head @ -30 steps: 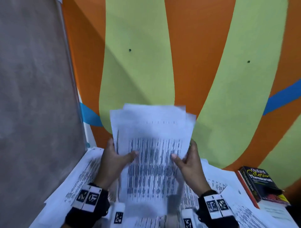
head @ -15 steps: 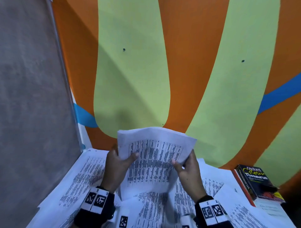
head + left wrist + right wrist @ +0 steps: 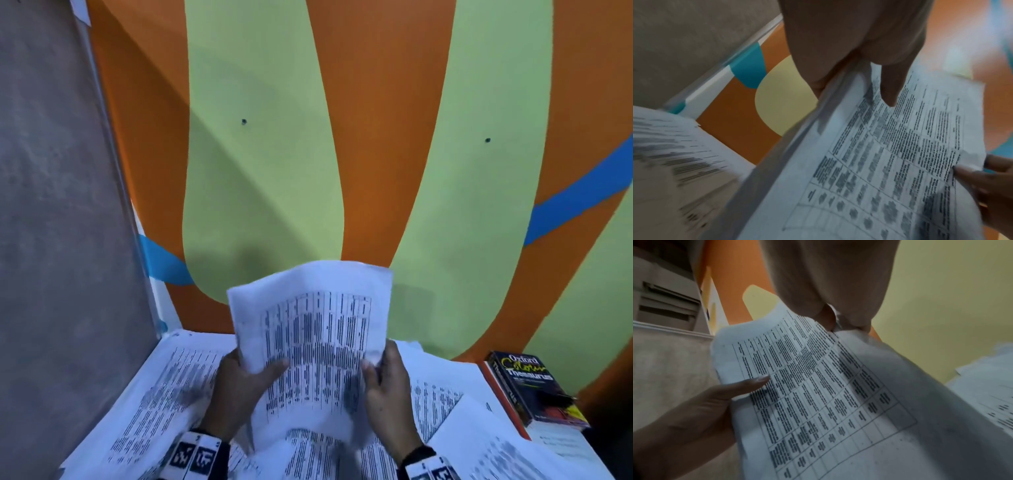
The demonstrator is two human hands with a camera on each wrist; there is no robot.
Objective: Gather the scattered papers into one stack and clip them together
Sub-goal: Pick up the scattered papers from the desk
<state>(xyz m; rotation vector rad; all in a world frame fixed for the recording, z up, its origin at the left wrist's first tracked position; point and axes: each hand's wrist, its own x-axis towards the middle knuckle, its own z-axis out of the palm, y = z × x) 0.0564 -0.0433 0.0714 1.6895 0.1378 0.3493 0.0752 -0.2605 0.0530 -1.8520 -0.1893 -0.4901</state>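
Observation:
I hold a bundle of printed white sheets (image 3: 315,329) upright above the table, its top bending away from me. My left hand (image 3: 239,387) grips the bundle's left edge, thumb across the printed face (image 3: 888,91). My right hand (image 3: 387,383) pinches the right edge near the upper corner (image 3: 830,321). The same sheets (image 3: 879,162) fill the left wrist view, and the right wrist view shows the sheets (image 3: 818,386) with the left thumb on them. More loose papers (image 3: 161,404) lie scattered on the table beneath and around my hands. No clip is in sight.
A dark Oxford thesaurus (image 3: 534,387) lies on the table at the right, on top of other sheets (image 3: 486,442). A painted orange, green and blue wall (image 3: 342,137) stands close behind the table. A grey wall (image 3: 51,240) bounds the left side.
The bundle has come down toward the table and its top now curls away. Both hands have kept their grip and dropped with it.

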